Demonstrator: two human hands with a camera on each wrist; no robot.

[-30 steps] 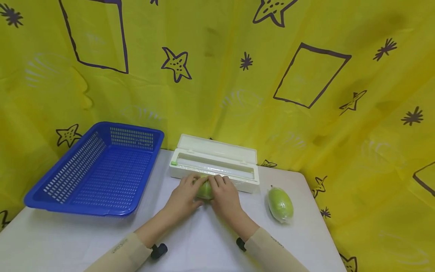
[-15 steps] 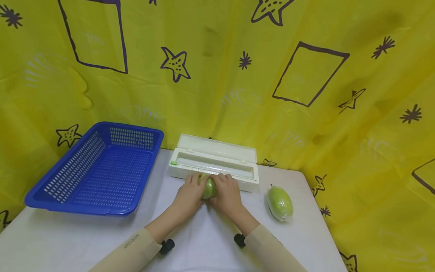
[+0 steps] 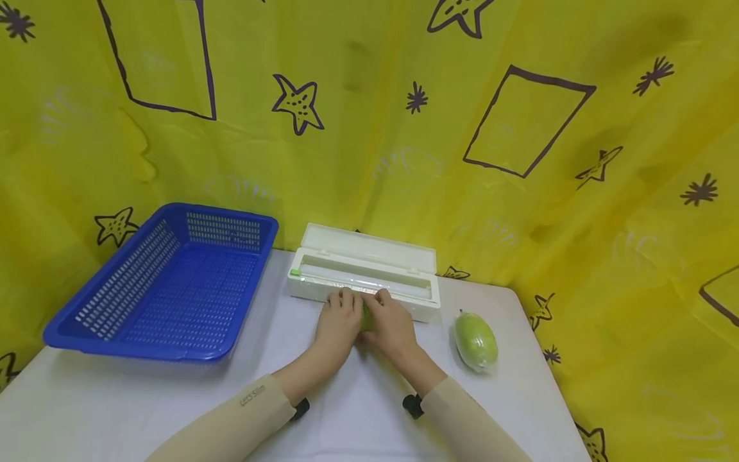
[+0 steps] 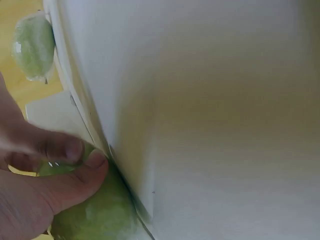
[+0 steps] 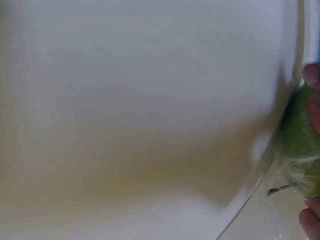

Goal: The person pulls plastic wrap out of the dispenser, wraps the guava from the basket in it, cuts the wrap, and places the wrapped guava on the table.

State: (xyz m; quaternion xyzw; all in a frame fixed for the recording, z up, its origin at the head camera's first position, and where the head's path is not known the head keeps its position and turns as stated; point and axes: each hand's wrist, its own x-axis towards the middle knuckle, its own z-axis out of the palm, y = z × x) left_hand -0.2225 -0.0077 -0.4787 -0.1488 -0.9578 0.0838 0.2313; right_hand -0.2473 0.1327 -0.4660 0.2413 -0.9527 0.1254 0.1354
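Both hands hold one green mango (image 3: 366, 319) just in front of a white cling film box (image 3: 364, 276). My left hand (image 3: 337, 326) curls over its left side, and my right hand (image 3: 392, 326) grips it from the right. Between them they hide most of the fruit in the head view. Close up in the left wrist view, thumbs press on the mango's green skin (image 4: 97, 217). Clear film wrinkles around its stem end (image 5: 300, 172) in the right wrist view. A second mango (image 3: 476, 342), wrapped in film, lies on the table to the right.
The box lid (image 3: 369, 248) stands open at the back, showing the film roll (image 3: 364, 280) and a small green slider (image 3: 296, 273) at the left end. A large blue plastic basket (image 3: 196, 301) stands at left. Behind the white table (image 3: 352, 423) hangs a yellow patterned curtain (image 3: 358, 128).
Both hands and the held mango have shifted a little to the right. My left hand has come further over the fruit, covering more of it. The other mango stays put.
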